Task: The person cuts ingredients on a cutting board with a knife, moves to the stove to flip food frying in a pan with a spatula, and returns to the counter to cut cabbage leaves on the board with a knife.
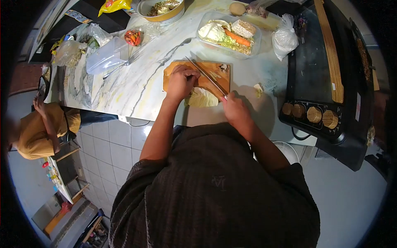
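Observation:
My right hand (235, 108) is closed round the handle of a long knife (208, 77), whose blade slants up and left over the wooden cutting board (225, 84). My left hand (182, 81) lies on the left part of the board, its fingers bent together; what they press or hold is too small to make out. A pale cabbage leaf (202, 97) hangs over the board's near edge, between my hands. Thin pale cut pieces (215, 75) lie on the board beyond the blade, and a small scrap sits at its top right corner.
A clear container (257, 43) with cabbage and carrot stands behind the board. At the right are a bag of white powder (285, 37) and a black stove (310, 74). An empty plastic box (108, 57) and red chillies (133, 37) stand left. Another person (39, 128) is far left.

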A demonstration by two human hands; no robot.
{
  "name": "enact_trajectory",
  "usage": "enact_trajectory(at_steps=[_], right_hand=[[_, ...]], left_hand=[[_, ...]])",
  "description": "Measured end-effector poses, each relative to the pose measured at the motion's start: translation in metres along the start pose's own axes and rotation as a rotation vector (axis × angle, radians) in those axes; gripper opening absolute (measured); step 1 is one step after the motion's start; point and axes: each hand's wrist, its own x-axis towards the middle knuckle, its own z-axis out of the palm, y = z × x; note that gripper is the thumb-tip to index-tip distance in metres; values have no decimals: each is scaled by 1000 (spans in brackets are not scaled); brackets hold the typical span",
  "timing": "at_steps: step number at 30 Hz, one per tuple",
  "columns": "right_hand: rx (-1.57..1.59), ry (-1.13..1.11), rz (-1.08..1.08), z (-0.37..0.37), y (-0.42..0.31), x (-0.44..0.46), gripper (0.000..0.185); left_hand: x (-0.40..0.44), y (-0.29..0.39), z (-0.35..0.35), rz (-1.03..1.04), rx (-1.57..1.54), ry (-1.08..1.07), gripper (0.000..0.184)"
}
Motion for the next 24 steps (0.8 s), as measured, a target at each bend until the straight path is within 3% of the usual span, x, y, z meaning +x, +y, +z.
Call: enact_trajectory(at_steps=[17, 24], right_hand=[[31, 46, -58, -6, 25, -24, 35], [24, 37, -73, -19, 22, -26, 35]], left_hand=[[-2, 4, -14, 24, -44, -89, 12], [-6, -1, -11, 3, -17, 35, 15]])
